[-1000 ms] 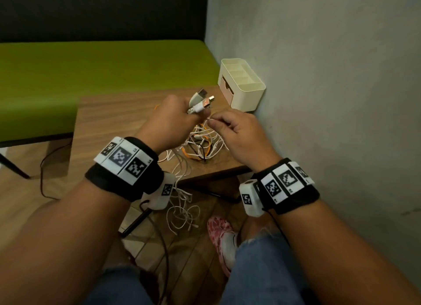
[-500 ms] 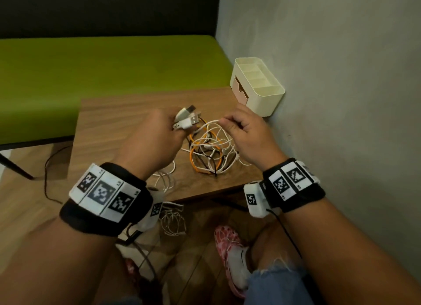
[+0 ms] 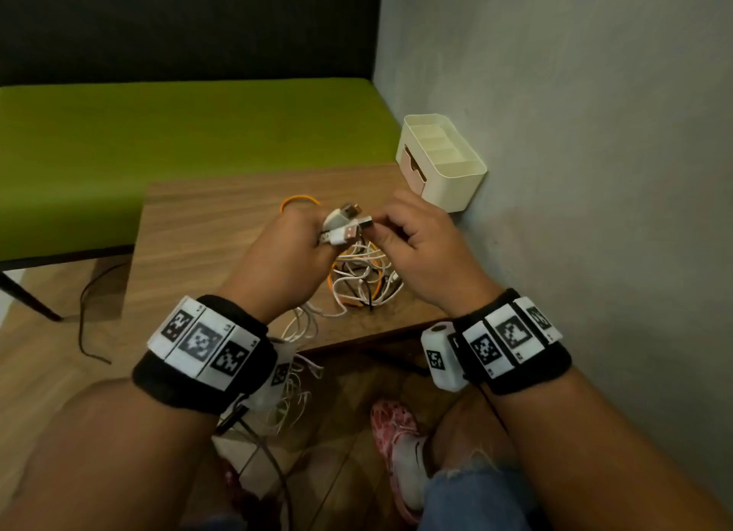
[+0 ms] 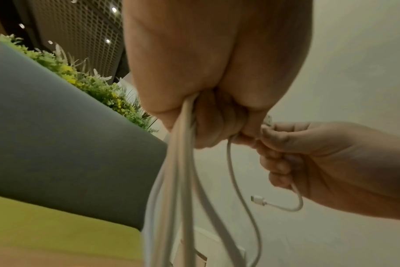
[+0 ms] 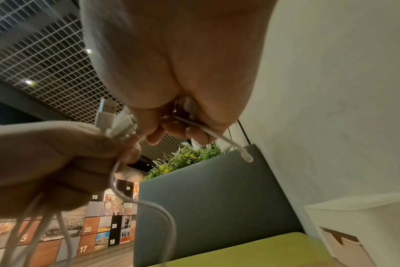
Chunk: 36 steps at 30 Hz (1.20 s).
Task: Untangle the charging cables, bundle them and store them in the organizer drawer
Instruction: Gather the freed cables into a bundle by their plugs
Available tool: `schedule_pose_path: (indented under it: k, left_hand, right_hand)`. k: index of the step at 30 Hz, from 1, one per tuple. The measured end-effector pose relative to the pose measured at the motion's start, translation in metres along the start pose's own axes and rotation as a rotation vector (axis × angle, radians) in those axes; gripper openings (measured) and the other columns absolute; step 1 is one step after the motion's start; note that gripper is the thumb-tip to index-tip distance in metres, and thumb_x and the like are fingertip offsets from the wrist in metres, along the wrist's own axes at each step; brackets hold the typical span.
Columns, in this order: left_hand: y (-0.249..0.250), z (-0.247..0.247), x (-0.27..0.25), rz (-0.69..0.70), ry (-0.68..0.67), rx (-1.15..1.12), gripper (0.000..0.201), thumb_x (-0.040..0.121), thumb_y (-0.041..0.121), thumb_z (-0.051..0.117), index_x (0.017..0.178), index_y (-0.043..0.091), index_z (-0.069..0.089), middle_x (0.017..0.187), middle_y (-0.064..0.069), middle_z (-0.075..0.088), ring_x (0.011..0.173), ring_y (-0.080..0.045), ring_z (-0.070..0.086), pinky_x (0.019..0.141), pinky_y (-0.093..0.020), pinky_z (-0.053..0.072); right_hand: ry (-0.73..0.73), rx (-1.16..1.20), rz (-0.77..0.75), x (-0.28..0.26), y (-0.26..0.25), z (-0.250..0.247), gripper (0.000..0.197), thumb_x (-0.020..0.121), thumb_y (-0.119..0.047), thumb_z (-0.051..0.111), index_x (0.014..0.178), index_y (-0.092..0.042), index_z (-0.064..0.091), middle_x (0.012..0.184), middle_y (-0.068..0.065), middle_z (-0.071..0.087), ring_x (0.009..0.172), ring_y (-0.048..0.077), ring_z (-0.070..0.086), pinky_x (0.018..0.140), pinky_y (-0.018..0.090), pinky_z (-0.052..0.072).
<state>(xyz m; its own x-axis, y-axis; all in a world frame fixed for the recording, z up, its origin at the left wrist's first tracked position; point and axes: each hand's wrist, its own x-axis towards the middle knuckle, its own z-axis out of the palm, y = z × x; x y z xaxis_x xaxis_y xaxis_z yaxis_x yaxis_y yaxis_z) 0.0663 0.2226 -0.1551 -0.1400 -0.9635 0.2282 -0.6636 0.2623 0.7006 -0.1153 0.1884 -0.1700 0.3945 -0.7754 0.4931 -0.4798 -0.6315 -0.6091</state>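
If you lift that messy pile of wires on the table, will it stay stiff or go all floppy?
Probably floppy: the white cables already droop limp from the left hand. The tangle looks thin and light, and its crossed loops would likely lift as one clump.

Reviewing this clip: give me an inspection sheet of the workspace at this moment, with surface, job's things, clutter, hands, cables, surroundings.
Surface: wooden table, set against the wall.
Job's things: cream organizer at the table's far right corner, drawer shut; tangled cables in white, orange and black on the table.
Clutter: nothing seen.
Hands: left hand grips several white USB plugs with their cords; right hand pinches a thin white cable beside them.
Cables: white cords hang over the table's near edge; a dark cord lies on the floor.
Surroundings: green bench, grey wall, wooden floor.
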Motion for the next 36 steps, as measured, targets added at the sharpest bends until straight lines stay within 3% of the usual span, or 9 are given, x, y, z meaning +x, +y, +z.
schedule_pose_path:
  k: [4, 7, 12, 16, 19, 24, 28, 32, 36]
  left_hand:
    - [0.004, -0.023, 0.002, -0.003, 0.189, -0.092, 0.027, 0.094, 0.029, 0.060, 0.071, 0.015, 0.067, 0.064, -0.012, 0.062, 0.057, -0.019, 0.051, 0.058, -0.037, 0.039]
    - [0.007, -0.033, 0.002, -0.033, 0.181, -0.032, 0.029, 0.096, 0.026, 0.060, 0.075, 0.007, 0.067, 0.052, 0.001, 0.047, 0.045, -0.004, 0.036, 0.044, -0.020, 0.027]
    - [0.000, -0.032, -0.003, -0.107, 0.156, -0.066, 0.028, 0.095, 0.028, 0.059, 0.069, 0.019, 0.062, 0.050, 0.004, 0.042, 0.045, -0.005, 0.033, 0.048, -0.027, 0.029]
    - [-0.004, -0.024, -0.009, -0.153, 0.121, -0.247, 0.022, 0.093, 0.026, 0.062, 0.077, 0.012, 0.067, 0.039, 0.011, 0.036, 0.038, -0.004, 0.027, 0.042, -0.025, 0.026]
    - [-0.004, -0.019, -0.010, -0.161, 0.188, -0.460, 0.036, 0.085, 0.036, 0.063, 0.086, -0.001, 0.063, 0.044, 0.013, 0.035, 0.042, -0.007, 0.027, 0.049, -0.030, 0.023]
    - [0.023, -0.010, -0.016, -0.104, 0.106, -0.634, 0.026, 0.083, 0.040, 0.067, 0.067, 0.024, 0.052, 0.049, 0.014, 0.035, 0.043, -0.005, 0.028, 0.049, -0.026, 0.025]
    - [0.039, -0.001, -0.026, -0.135, 0.043, -0.752, 0.036, 0.090, 0.045, 0.062, 0.090, 0.009, 0.053, 0.052, 0.012, 0.030, 0.040, -0.005, 0.026, 0.042, -0.021, 0.025]
    - [0.044, 0.004, -0.040, -0.162, -0.030, -0.848, 0.024, 0.102, 0.030, 0.049, 0.088, 0.011, 0.054, 0.050, 0.012, 0.031, 0.041, -0.006, 0.024, 0.042, -0.021, 0.022]
    - [0.053, 0.010, -0.046, -0.166, -0.095, -0.968, 0.021, 0.104, 0.022, 0.042, 0.087, 0.012, 0.048, 0.051, 0.009, 0.027, 0.041, -0.007, 0.020, 0.041, -0.019, 0.022]
  right_hand:
    - [-0.076, 0.016, 0.236, -0.008, 0.013, -0.007, 0.013, 0.099, -0.028, 0.057, 0.089, -0.020, 0.061, 0.075, -0.009, 0.057, 0.067, 0.004, 0.051, 0.061, 0.027, 0.041]
    - [-0.066, -0.072, 0.303, -0.012, 0.023, -0.009, 0.019, 0.099, -0.028, 0.055, 0.090, -0.013, 0.061, 0.076, 0.000, 0.060, 0.071, 0.015, 0.054, 0.065, 0.036, 0.045]
    - [-0.050, -0.072, 0.284, -0.015, 0.013, -0.020, 0.018, 0.098, -0.029, 0.056, 0.084, -0.020, 0.061, 0.079, -0.008, 0.053, 0.074, 0.008, 0.051, 0.067, 0.029, 0.042]
    - [-0.299, -0.099, 0.412, -0.034, -0.012, -0.024, 0.014, 0.094, -0.035, 0.063, 0.081, -0.032, 0.066, 0.091, -0.008, 0.052, 0.084, 0.004, 0.050, 0.074, 0.024, 0.042]
    - [-0.426, -0.178, 0.481, -0.052, -0.022, -0.018, 0.011, 0.089, -0.037, 0.068, 0.083, -0.027, 0.072, 0.086, -0.009, 0.058, 0.084, 0.011, 0.055, 0.072, 0.031, 0.043]
    - [-0.619, -0.289, 0.508, -0.075, -0.047, -0.009, 0.022, 0.085, -0.041, 0.072, 0.089, -0.019, 0.072, 0.086, -0.003, 0.065, 0.085, 0.015, 0.059, 0.071, 0.029, 0.047]
    - [-0.974, -0.484, 0.587, -0.093, -0.062, -0.020, 0.044, 0.084, -0.061, 0.063, 0.097, -0.021, 0.073, 0.093, -0.003, 0.067, 0.090, 0.017, 0.061, 0.084, 0.041, 0.049]
    - [-0.782, -0.548, 0.751, -0.085, -0.070, -0.045, 0.043, 0.083, -0.064, 0.063, 0.080, -0.021, 0.064, 0.085, -0.003, 0.061, 0.086, 0.018, 0.061, 0.075, 0.035, 0.050]
    - [-0.442, -0.467, 0.688, -0.072, -0.084, -0.056, 0.033, 0.081, -0.055, 0.071, 0.083, -0.023, 0.063, 0.087, -0.005, 0.061, 0.083, 0.015, 0.058, 0.063, 0.029, 0.042]
